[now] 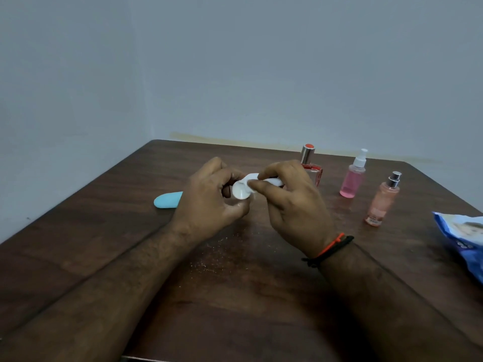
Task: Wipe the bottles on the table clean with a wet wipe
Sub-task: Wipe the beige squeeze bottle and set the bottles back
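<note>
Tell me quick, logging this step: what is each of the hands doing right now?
Left hand: fingers curled round a white bottle, holding it.
Right hand: pinching a white wet wipe against that bottle.

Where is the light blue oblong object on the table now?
In the head view, the light blue oblong object lies flat on the dark wooden table, on the left side, its right end hidden behind the person's left hand.

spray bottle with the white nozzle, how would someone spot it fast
Look at the far right part of the table, where three bottles stand. The spray bottle is the middle one, filled with bright pink liquid. Only it has a white nozzle; its neighbours have silver caps.
</note>
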`<move>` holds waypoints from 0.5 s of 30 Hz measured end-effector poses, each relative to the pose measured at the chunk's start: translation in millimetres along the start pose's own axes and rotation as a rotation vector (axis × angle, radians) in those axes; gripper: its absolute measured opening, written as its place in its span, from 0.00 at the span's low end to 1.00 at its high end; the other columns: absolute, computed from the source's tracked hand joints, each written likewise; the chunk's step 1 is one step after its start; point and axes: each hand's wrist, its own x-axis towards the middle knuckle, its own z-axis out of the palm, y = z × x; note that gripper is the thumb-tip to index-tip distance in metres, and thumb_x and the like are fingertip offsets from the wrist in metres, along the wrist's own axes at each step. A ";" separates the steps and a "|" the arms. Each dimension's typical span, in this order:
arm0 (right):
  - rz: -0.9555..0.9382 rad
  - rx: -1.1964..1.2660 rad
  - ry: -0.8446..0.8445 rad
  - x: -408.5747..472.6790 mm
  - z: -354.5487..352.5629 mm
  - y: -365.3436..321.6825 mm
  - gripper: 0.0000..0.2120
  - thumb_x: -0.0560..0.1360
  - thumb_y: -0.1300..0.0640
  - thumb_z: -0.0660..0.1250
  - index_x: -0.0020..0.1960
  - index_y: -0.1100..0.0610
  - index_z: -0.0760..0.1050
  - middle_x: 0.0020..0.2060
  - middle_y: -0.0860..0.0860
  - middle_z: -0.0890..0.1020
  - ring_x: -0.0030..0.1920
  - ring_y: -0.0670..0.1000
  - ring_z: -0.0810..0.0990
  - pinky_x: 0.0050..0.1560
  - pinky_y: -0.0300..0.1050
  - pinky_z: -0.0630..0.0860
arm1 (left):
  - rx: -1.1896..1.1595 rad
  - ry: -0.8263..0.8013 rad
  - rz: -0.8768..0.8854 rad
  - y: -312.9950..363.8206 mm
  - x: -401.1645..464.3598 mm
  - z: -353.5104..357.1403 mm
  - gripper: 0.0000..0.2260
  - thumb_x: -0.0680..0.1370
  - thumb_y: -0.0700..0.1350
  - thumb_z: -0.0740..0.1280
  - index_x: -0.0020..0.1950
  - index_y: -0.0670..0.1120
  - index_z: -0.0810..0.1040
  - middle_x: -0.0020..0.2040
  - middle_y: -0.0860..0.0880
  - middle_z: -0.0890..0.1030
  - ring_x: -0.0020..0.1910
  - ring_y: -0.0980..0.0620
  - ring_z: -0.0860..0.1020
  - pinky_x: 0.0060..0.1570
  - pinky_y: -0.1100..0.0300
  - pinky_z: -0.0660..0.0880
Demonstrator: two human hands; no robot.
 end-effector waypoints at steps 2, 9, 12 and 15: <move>-0.011 0.012 -0.020 -0.4 0.7 -1.2 0.16 0.82 0.61 0.56 0.55 0.63 0.83 0.48 0.59 0.80 0.48 0.58 0.77 0.48 0.44 0.70 | 0.025 -0.002 0.022 0.6 -0.8 1.2 0.13 0.69 0.43 0.78 0.52 0.44 0.83 0.41 0.50 0.75 0.36 0.55 0.74 0.34 0.62 0.72; -0.104 -0.001 -0.084 0.7 4.0 -1.6 0.15 0.80 0.61 0.58 0.53 0.61 0.83 0.48 0.58 0.80 0.50 0.57 0.76 0.47 0.45 0.70 | 0.098 0.025 0.026 -4.2 0.7 -1.6 0.14 0.68 0.44 0.78 0.52 0.44 0.83 0.43 0.51 0.75 0.37 0.57 0.73 0.37 0.69 0.70; -0.017 0.012 0.008 -2.1 -0.9 6.0 0.13 0.78 0.64 0.60 0.51 0.63 0.84 0.47 0.59 0.80 0.48 0.57 0.76 0.46 0.48 0.73 | 0.085 0.059 -0.011 -4.4 2.5 -4.1 0.13 0.68 0.43 0.78 0.51 0.44 0.83 0.43 0.52 0.75 0.37 0.58 0.74 0.37 0.72 0.69; 0.170 0.084 0.184 -4.1 -6.5 13.8 0.14 0.76 0.70 0.61 0.55 0.63 0.83 0.48 0.58 0.79 0.51 0.56 0.76 0.53 0.41 0.72 | 0.002 0.140 -0.153 -5.6 4.6 -7.4 0.12 0.68 0.43 0.78 0.49 0.46 0.83 0.42 0.53 0.77 0.37 0.57 0.75 0.36 0.72 0.71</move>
